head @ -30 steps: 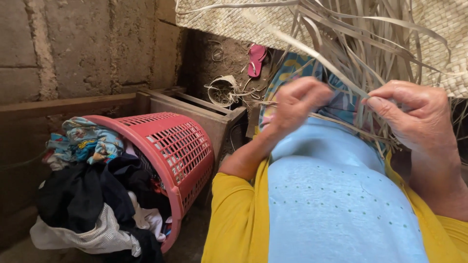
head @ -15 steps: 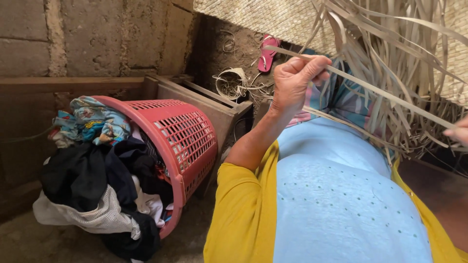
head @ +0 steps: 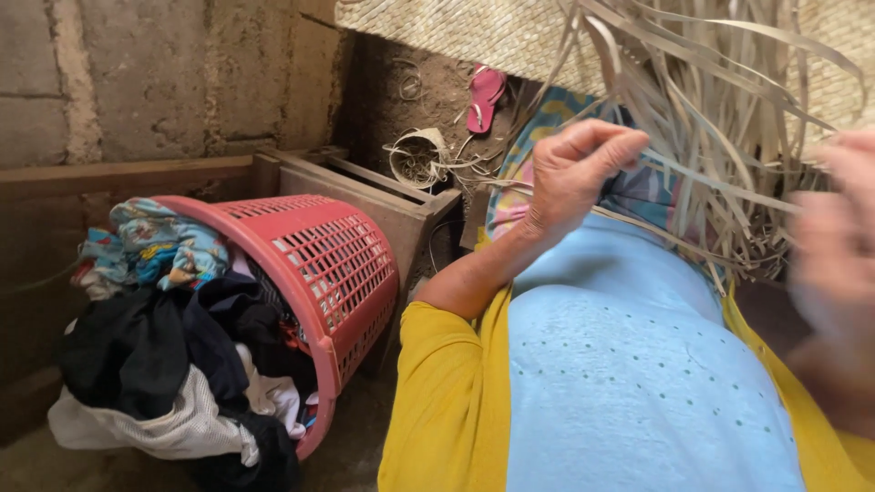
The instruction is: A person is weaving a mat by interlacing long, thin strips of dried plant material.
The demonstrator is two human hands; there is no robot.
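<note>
A partly woven straw mat (head: pixel 474 32) hangs across the top, with many loose pale strips (head: pixel 720 146) trailing down from its edge. My left hand (head: pixel 574 173) is raised in front of the strips, its fingers pinched on one thin strip that runs off to the right. My right hand (head: pixel 834 237) is at the right edge, heavily blurred by motion, so its grip is unclear. Below the hands are my light blue top and yellow sleeves.
A red plastic laundry basket (head: pixel 342 273) lies tipped at the left, clothes (head: pixel 155 355) spilling out of it. Behind it are a wooden frame (head: pixel 383 196) and a block wall. A pink sandal (head: pixel 483 96) and a coil of strips (head: pixel 415 159) lie on the dirt floor.
My right hand pulled away to the right, then came back toward the strips, blurred. My left hand stayed pinched on its strip.
</note>
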